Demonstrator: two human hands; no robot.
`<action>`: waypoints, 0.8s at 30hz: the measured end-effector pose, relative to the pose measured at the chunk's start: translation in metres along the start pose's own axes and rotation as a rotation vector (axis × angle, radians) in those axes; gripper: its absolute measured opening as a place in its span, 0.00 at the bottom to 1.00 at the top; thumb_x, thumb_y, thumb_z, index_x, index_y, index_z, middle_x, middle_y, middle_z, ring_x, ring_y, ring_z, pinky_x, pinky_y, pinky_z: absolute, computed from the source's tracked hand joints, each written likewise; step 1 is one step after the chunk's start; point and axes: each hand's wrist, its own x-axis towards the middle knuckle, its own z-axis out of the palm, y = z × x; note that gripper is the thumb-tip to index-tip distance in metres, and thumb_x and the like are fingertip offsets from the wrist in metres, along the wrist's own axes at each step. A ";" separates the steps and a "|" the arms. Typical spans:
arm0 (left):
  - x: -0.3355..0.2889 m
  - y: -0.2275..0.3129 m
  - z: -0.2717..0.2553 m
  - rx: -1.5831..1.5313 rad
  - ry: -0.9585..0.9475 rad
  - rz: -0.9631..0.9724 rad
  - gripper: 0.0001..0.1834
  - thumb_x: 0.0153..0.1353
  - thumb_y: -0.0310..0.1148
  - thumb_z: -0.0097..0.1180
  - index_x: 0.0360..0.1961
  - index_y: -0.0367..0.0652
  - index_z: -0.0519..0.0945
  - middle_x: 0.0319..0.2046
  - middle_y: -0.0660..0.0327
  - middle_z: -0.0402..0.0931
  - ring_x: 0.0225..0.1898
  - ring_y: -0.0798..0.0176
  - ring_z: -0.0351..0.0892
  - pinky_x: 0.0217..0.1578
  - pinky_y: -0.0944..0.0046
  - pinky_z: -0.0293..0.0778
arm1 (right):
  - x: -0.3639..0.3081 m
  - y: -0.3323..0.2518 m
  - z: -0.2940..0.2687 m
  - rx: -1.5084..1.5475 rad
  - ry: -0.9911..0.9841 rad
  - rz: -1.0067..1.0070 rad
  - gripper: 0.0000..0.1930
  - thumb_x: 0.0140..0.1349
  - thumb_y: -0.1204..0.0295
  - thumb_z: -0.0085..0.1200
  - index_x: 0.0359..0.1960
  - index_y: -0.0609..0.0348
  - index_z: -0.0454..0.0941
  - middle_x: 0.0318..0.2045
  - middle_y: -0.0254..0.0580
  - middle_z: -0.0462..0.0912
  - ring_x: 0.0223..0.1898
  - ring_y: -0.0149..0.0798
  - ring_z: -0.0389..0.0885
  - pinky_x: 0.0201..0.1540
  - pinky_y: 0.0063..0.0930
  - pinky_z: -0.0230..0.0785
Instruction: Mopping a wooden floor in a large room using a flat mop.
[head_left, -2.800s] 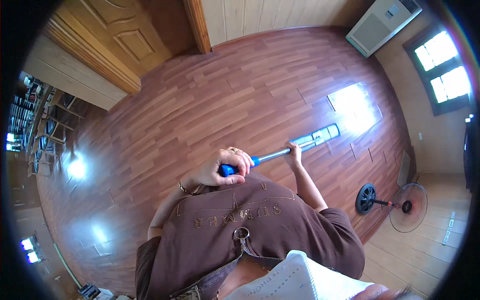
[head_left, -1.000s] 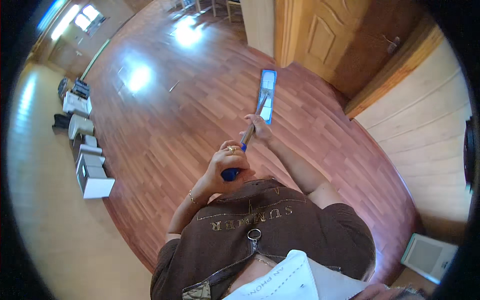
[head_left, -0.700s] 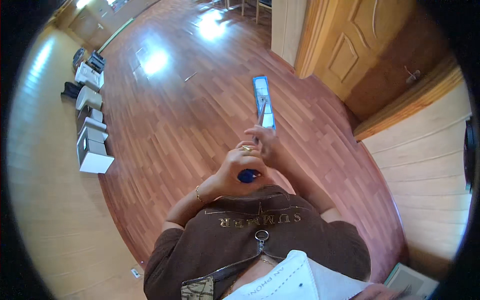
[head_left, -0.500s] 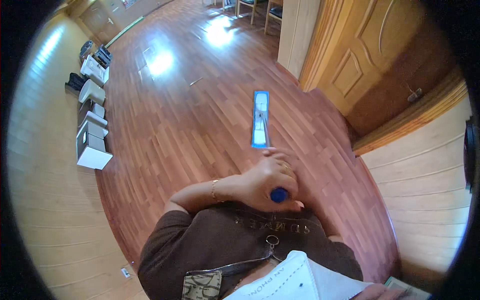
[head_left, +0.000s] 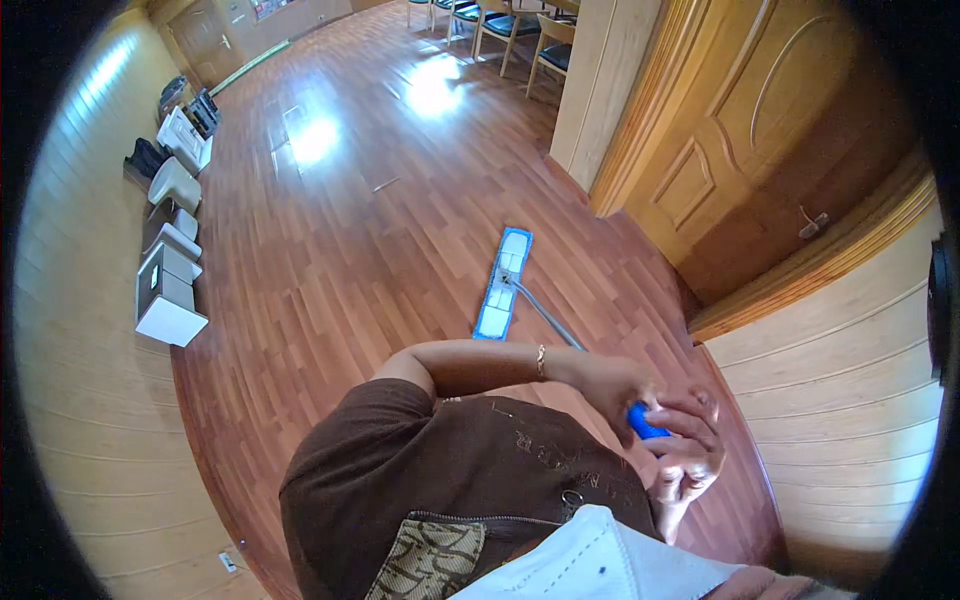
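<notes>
A flat mop point(head_left: 503, 283) with a white-topped, blue-edged head lies on the wood floor ahead of me. Its thin metal pole point(head_left: 548, 318) slants back toward my right side and passes under my left forearm. My left hand point(head_left: 612, 388), below a gold bracelet, is closed round the upper pole. Beside it, my right hand point(head_left: 693, 438) has its fingers curled about the blue end grip point(head_left: 648, 421); they are slightly blurred. Part of the pole is hidden behind my left arm and hand.
A wooden door point(head_left: 740, 170) in a frame stands to the right. Along the left wall are white and grey box-like items point(head_left: 172, 305) and a dark bag point(head_left: 147, 158). Chairs point(head_left: 510, 35) stand at the far right. A thin stick-like piece point(head_left: 386, 184) lies on the floor.
The mop head has come nearer, shifted a little left and tilted. Both hands and the blue grip have moved right and slightly down, with the left forearm now stretched across my chest.
</notes>
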 end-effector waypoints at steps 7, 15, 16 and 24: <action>-0.099 -0.181 -0.021 0.425 0.369 -0.453 0.17 0.47 0.47 0.66 0.26 0.46 0.78 0.20 0.59 0.75 0.25 0.55 0.76 0.27 0.56 0.67 | -0.019 0.012 0.010 -0.128 0.192 -0.172 0.15 0.60 0.56 0.57 0.25 0.49 0.71 0.25 0.33 0.79 0.30 0.41 0.80 0.35 0.38 0.71; -0.110 -0.164 -0.004 0.515 0.569 -0.663 0.13 0.50 0.40 0.64 0.29 0.51 0.72 0.29 0.66 0.73 0.42 0.59 0.74 0.43 0.46 0.59 | 0.004 0.019 0.007 0.043 0.049 -0.173 0.18 0.59 0.50 0.56 0.26 0.49 0.71 0.22 0.33 0.78 0.25 0.38 0.80 0.30 0.37 0.74; -0.115 -0.163 -0.002 0.508 0.583 -0.673 0.13 0.50 0.40 0.64 0.29 0.51 0.72 0.29 0.66 0.73 0.42 0.59 0.74 0.43 0.46 0.59 | 0.007 0.019 0.008 0.071 0.028 -0.173 0.19 0.58 0.49 0.57 0.25 0.49 0.71 0.21 0.33 0.78 0.25 0.38 0.80 0.31 0.37 0.74; -0.201 -0.153 0.034 0.547 1.030 -0.826 0.07 0.46 0.37 0.60 0.25 0.51 0.76 0.30 0.62 0.75 0.43 0.54 0.75 0.39 0.47 0.63 | 0.033 0.027 0.037 0.454 -0.213 -0.144 0.21 0.52 0.50 0.63 0.20 0.54 0.73 0.19 0.35 0.78 0.25 0.41 0.81 0.36 0.40 0.73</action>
